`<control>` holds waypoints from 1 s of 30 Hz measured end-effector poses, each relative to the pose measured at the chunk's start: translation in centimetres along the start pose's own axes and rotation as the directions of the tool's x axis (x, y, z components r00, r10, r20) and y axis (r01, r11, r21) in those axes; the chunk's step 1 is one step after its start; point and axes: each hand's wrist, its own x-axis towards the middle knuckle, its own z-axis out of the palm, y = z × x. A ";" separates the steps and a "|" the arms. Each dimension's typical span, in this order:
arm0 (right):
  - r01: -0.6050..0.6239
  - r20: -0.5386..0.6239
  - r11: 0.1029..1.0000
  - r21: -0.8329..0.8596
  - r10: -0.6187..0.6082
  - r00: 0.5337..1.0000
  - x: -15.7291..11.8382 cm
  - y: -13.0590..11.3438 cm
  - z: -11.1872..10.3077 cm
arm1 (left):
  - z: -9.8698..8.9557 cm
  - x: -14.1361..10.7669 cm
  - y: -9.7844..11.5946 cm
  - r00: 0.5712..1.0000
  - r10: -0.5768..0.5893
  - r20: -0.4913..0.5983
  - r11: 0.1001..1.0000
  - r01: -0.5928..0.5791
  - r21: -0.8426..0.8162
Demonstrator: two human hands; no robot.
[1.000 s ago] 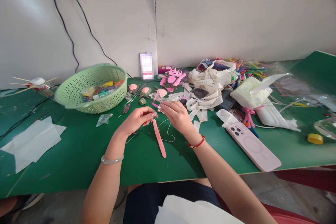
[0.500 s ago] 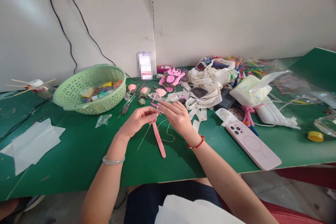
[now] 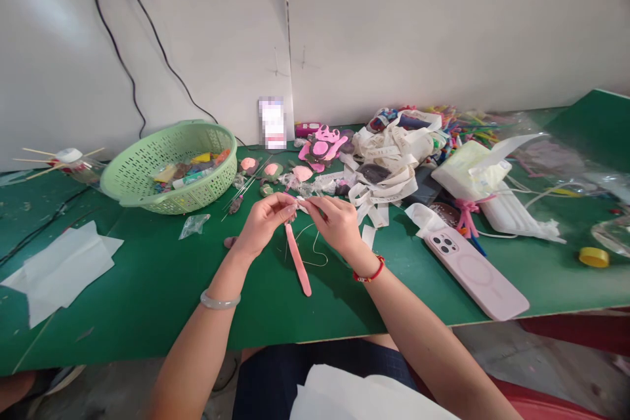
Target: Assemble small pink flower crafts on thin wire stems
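Far left, at 10 o'clock from the hands, a green plastic colander (image 3: 197, 193) on the green worktop (image 3: 147, 275). Next, the left hand (image 3: 266, 226), fingers (image 3: 280, 205) pinched shut on a small pale scrap (image 3: 300, 204), its exact kind too small to tell. At 6 o'clock, a pink strip (image 3: 298, 259) and, just beside it, a thin looped wire (image 3: 317, 256). Then the right hand (image 3: 337, 226), pinching the same scrap from the other side. Beyond, white ribbons (image 3: 384, 170) at 1 o'clock and a pink-cased phone (image 3: 475, 279) at 3 o'clock.
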 end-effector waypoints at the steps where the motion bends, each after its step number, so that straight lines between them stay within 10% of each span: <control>1: -0.054 0.018 0.995 0.079 0.053 0.998 0.1 -0.1 -0.1 | 0.0 0.1 -0.1 1.000 0.006 -0.022 1.000 -0.006 -0.021; 7: -0.498 0.277 0.740 0.453 0.414 0.867 0.7 -0.4 -0.7 | -0.2 0.4 0.1 0.995 -0.013 -0.099 0.986 -0.004 -0.168; 11: -0.560 0.256 0.666 0.492 0.505 0.825 1.0 0.4 -1.0 | -0.4 0.4 0.2 0.990 -0.050 -0.131 0.980 0.023 -0.200; 19: -0.402 0.026 0.859 0.316 0.416 0.909 1.8 2.3 -2.2 | -1.1 0.5 0.0 0.990 -0.054 -0.131 0.981 0.028 -0.191; 24: -0.342 0.158 0.897 0.280 0.308 0.938 1.7 2.8 -2.4 | -1.2 0.5 0.2 0.989 -0.054 -0.141 0.983 0.028 -0.183; 30: 0.009 0.265 0.999 0.031 -0.017 0.964 0.7 2.1 -1.3 | -0.8 0.1 0.6 0.995 -0.096 -0.010 0.995 0.096 -0.024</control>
